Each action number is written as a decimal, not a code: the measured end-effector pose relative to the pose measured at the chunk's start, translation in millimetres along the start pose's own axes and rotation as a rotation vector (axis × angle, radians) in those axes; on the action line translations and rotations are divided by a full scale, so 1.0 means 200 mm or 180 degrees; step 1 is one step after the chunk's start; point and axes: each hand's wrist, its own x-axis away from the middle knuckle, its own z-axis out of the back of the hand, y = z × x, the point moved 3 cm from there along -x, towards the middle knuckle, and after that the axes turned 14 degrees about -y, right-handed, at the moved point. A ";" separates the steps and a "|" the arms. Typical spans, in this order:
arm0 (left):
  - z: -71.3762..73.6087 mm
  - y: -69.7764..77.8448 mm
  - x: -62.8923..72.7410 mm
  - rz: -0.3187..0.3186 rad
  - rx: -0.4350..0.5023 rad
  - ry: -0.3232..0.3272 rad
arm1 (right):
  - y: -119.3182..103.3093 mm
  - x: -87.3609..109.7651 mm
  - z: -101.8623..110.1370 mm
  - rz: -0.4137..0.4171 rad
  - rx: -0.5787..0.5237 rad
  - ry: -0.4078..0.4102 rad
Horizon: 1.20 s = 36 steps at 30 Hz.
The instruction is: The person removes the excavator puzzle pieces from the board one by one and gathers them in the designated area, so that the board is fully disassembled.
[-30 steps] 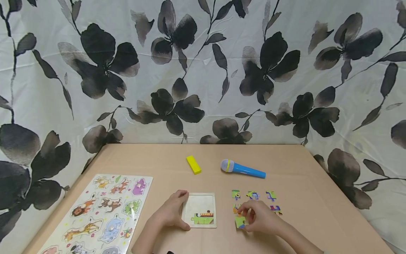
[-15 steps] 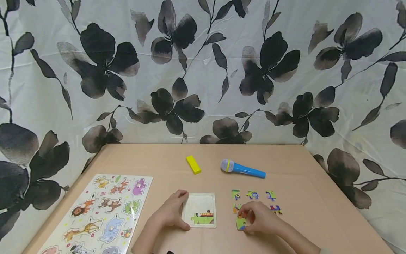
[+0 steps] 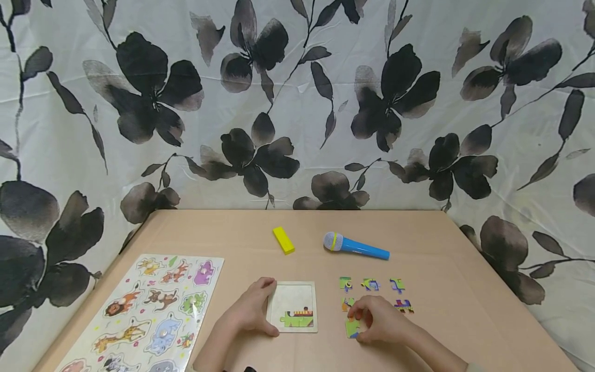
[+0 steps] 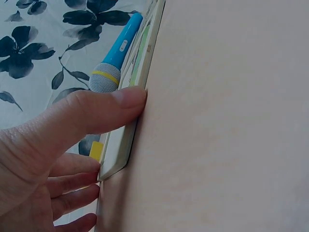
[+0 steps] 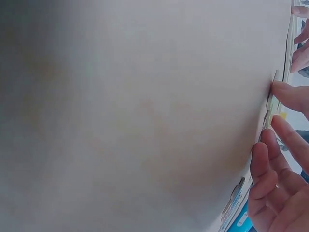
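Note:
My left hand [image 3: 253, 308] grips the left side of a square white puzzle tray [image 3: 290, 295], thumb at the near corner and fingers at the far one. In the left wrist view the thumb [image 4: 108, 108] lies against the tray's edge. Joined green pieces with a red-and-yellow strip [image 3: 297, 319] fill the tray's lower right. To the right, my right hand [image 3: 383, 320] pinches a green and blue puzzle piece [image 3: 351, 328] at the table top, between thumb and index finger. The right wrist view shows that piece [image 5: 273, 102] edge-on at the thumb tip.
Several loose puzzle pieces [image 3: 370, 284] lie in rows beyond the right hand. A blue toy microphone [image 3: 364, 250] and a yellow block [image 3: 283, 241] lie farther back. An animal sticker sheet [image 3: 186, 279] covers the table's left. A floral cloth [image 3: 325, 155] hangs behind the table [image 3: 241, 232].
The right hand has shifted the pinched puzzle piece very slightly toward the near side and turned it a little. The left hand and tray stay in place.

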 end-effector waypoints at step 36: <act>0.00 0.00 0.00 0.0003 -0.0006 0.0012 | -0.18 -0.20 -0.06 0.0087 -0.0227 0.0048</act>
